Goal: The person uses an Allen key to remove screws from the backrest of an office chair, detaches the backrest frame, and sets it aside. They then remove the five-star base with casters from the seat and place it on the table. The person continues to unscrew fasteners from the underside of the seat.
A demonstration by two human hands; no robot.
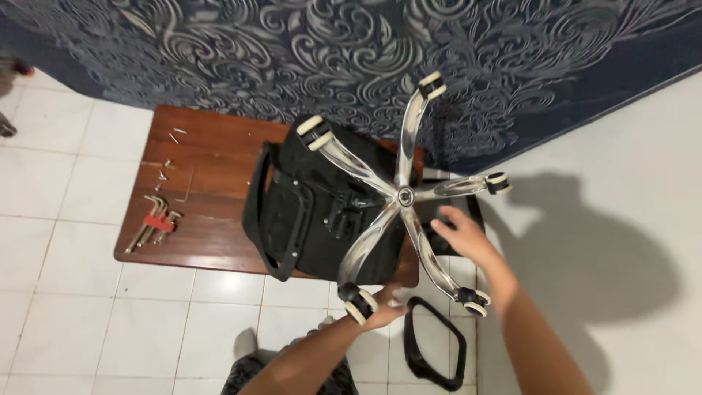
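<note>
The left hand (384, 309) was closed around a caster (357, 301) of the chrome chair base (401, 195) at lower centre. The right hand (462, 235) was held open, fingers (447, 219) spread, beside a spoke.

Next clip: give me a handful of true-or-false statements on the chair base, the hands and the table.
1. The chrome chair base has five arms with casters. True.
2. The left hand is by the nearest caster. True.
3. The right hand grips a hex key. False: it is open, hovering by a base arm.
4. The hex keys lie on the wooden table. True.
5. The loose black armrest lies on the table. False: it lies on the tiled floor.
</note>
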